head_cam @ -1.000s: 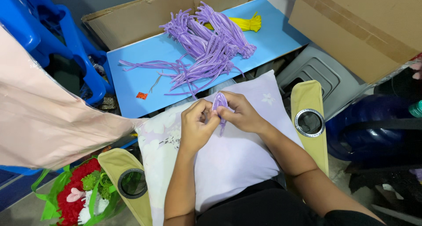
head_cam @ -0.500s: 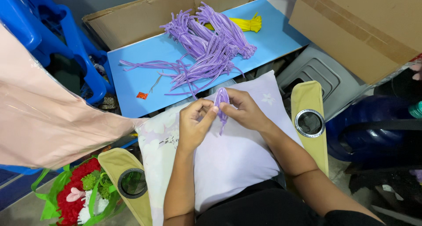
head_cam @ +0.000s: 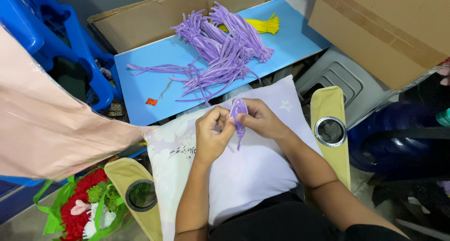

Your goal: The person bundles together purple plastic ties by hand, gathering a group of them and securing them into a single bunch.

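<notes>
My left hand [head_cam: 212,134] and my right hand [head_cam: 259,119] meet over a pale floral pillow [head_cam: 243,175] on my lap. Both pinch a small bent bundle of purple pipe cleaners [head_cam: 238,114], looped at the top with its ends hanging down between my fingers. On the blue board [head_cam: 154,84] beyond lies a large heap of loose purple pipe cleaners [head_cam: 220,48], and a bunch of yellow ones [head_cam: 265,25] sits at its far edge.
Cardboard boxes stand behind the board [head_cam: 140,25] and at the right [head_cam: 389,30]. Blue plastic stools [head_cam: 70,39] are at the left, beside a peach plastic sheet [head_cam: 51,128]. Chair arms with cup rings [head_cam: 330,128] flank me. A bag of red and white flowers [head_cam: 84,208] sits low left.
My fingers have shifted slightly on the purple bundle, working its loop; both hands stay in the same place over the pillow.
</notes>
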